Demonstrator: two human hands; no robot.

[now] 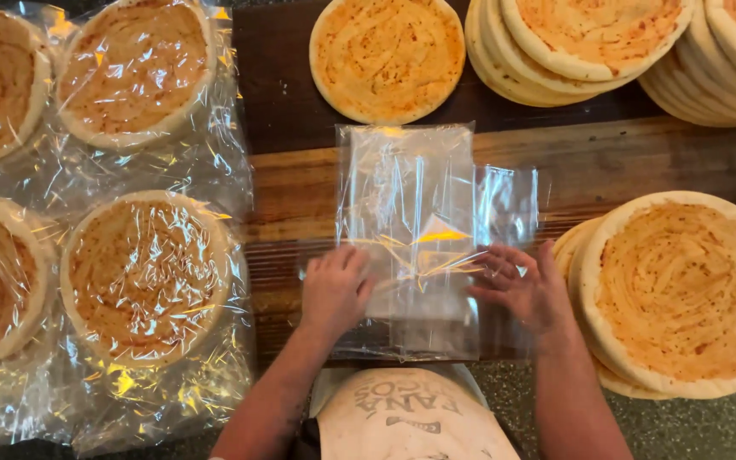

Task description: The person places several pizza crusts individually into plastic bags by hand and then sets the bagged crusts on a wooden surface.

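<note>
A stack of clear plastic bags (pixel 411 213) lies flat on the wooden table (pixel 606 162) in front of me. My left hand (pixel 334 285) presses on the bags' near left part, fingers curled on the film. My right hand (pixel 523 285) rests with spread fingers on the bags' near right edge, under or against a loose sheet of film. A single bare round flatbread (pixel 387 55) lies just beyond the bags.
Several flatbreads wrapped in clear bags (pixel 142 273) lie on the left. A pile of bare flatbreads (pixel 683 294) sits at the right, and overlapping stacks (pixel 589 43) fill the far right. My apron (pixel 411 417) shows at the bottom edge.
</note>
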